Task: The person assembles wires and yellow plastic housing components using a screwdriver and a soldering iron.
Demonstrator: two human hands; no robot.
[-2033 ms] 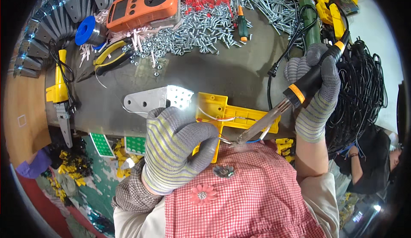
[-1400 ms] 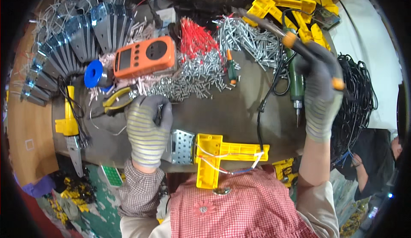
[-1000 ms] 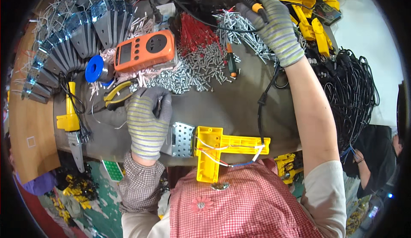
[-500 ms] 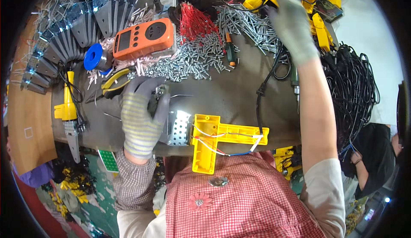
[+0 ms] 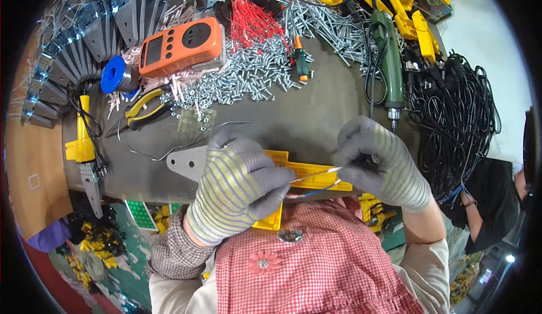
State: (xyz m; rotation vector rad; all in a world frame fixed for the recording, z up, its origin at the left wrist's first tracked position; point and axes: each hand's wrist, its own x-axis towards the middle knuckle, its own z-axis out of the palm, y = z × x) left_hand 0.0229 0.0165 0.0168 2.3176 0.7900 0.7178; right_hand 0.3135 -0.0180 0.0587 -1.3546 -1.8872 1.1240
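A yellow plastic housing half point(image 5: 319, 173) lies at the table's front edge, partly under my hands. My left hand point(image 5: 240, 187) is over its left end, fingers closed at the thin wires point(image 5: 313, 175) that cross the housing. The fingertips of my right hand point(image 5: 384, 167) pinch together at the wires' white ends, to the right. The wires stretch between both hands, one with a blue stretch and one with a red stretch. From under my left hand a grey metal blade with holes point(image 5: 186, 163) sticks out leftward.
Beyond my hands lie loose screws point(image 5: 254, 71), nuts, red-tipped wires point(image 5: 251, 23), an orange meter point(image 5: 180, 46), yellow-handled pliers point(image 5: 149, 110) and a blue solder spool point(image 5: 118, 76). A green electric screwdriver point(image 5: 388, 60) and bundled black cords point(image 5: 457, 122) lie right. Metal blades point(image 5: 90, 26) fill the back left.
My right hand has come down from the yellow parts at the far right to the wires. My left hand has moved right and nearer, from beside the nuts onto the housing.
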